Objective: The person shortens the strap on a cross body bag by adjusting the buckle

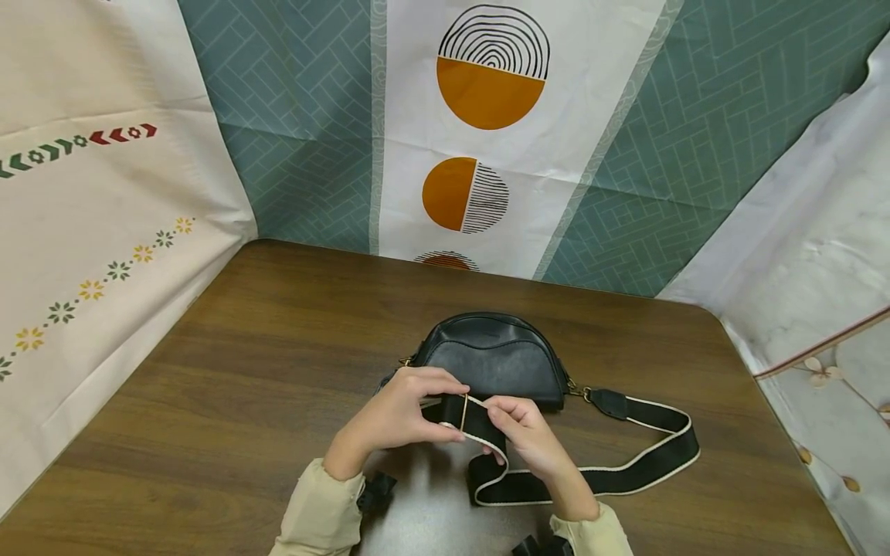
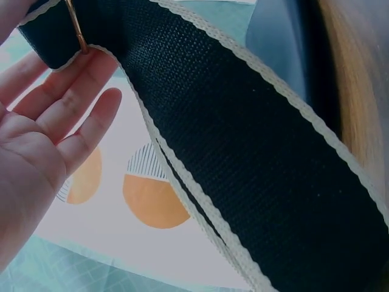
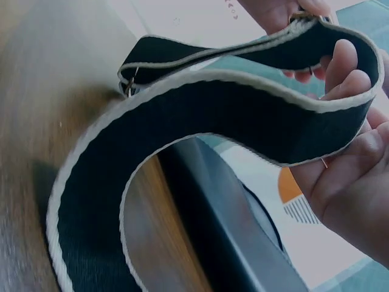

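A black half-moon handbag [image 1: 494, 359] stands on the table, with a wide black strap [image 1: 660, 455] edged in cream clipped to its right end. Between thumb and fingers, my left hand [image 1: 399, 409] pinches the strap at a thin gold slide buckle [image 1: 464, 413]. Just to the right, my right hand [image 1: 531, 440] holds the strap where it leaves the buckle. In the right wrist view the strap [image 3: 200, 100] bends around the fingers of that hand. Close up in the left wrist view, the buckle [image 2: 77, 27] crosses the webbing beside the left fingertips.
The brown wooden table [image 1: 229, 386] reaches back to a green and white patterned cloth [image 1: 299, 139]. Cream embroidered fabric [image 1: 104, 208] hangs at the left, pale fabric [image 1: 813, 232] at the right. The strap's slack lies in a loop right of the bag.
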A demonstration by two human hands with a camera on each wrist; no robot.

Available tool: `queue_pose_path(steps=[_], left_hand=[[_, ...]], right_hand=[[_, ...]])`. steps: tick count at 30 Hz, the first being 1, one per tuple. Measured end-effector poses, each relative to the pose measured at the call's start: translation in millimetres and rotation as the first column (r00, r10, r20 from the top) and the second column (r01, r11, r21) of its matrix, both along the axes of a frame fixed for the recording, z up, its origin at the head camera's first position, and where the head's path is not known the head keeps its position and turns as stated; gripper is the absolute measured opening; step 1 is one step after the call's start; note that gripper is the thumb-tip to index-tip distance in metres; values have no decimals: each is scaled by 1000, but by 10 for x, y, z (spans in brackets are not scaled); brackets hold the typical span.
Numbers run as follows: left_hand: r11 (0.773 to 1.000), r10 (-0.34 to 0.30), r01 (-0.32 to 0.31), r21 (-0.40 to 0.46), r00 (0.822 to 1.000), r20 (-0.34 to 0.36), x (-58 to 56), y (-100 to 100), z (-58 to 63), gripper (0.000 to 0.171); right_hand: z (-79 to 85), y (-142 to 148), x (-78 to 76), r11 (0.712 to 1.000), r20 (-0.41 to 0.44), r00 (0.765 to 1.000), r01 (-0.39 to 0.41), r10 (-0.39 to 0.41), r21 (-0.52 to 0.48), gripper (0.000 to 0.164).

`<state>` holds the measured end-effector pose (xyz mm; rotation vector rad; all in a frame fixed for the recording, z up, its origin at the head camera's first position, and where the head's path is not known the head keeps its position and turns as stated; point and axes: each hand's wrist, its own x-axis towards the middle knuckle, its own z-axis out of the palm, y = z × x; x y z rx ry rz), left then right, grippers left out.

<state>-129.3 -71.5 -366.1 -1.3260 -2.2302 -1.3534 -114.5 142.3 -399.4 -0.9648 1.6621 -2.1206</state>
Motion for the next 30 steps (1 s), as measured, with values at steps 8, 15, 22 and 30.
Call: queue_pose_path(steps=[8,15,22,30], left_hand=[[999,-17,17,33,1000,10,25,-20,23,41],[1000,-6,6,-27,1000,26,54,-47,67,41],[998,-13,16,-62,999,45,83,-32,75,41],[996,-7,11,-87,999,40,109,14,96,41]], right_hand=[[-30,60,4,998,-8,998,57,-57,23,29],[-43,25,5,996,-43,995,87,-87,2,30],[-21,-42,23,996,-41,995,88,-88,-6,32],[32,-127,31,989,-58,988,146,-144,38,25]])
